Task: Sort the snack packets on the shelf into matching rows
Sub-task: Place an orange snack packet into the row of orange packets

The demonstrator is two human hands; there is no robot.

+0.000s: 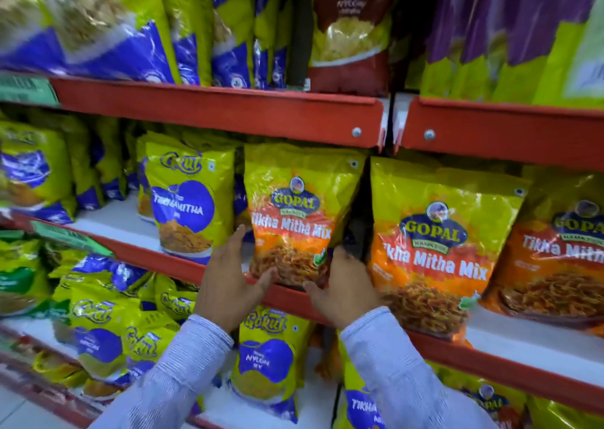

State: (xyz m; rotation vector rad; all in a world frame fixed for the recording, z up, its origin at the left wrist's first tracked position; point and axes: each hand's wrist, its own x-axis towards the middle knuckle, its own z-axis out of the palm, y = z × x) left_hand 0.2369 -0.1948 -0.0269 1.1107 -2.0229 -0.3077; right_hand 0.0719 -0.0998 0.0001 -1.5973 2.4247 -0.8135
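Note:
An orange and yellow Gopal Tikha Mitha Mix packet [295, 213] stands upright on the middle shelf [228, 267]. My left hand [228, 278] cups its lower left edge, fingers spread against it. My right hand [343, 281] presses its lower right corner. Two matching Gopal packets [434, 239] stand to its right. A yellow and blue Gokul Tikha Mitha packet [188, 200] stands just to its left.
The top shelf holds blue and yellow packets [196, 26], one red packet [351, 33] and purple ones [506, 13]. Below, Gokul Nylon Sev packets [268, 366] lean in a loose row. A red shelf lip [228, 108] runs overhead.

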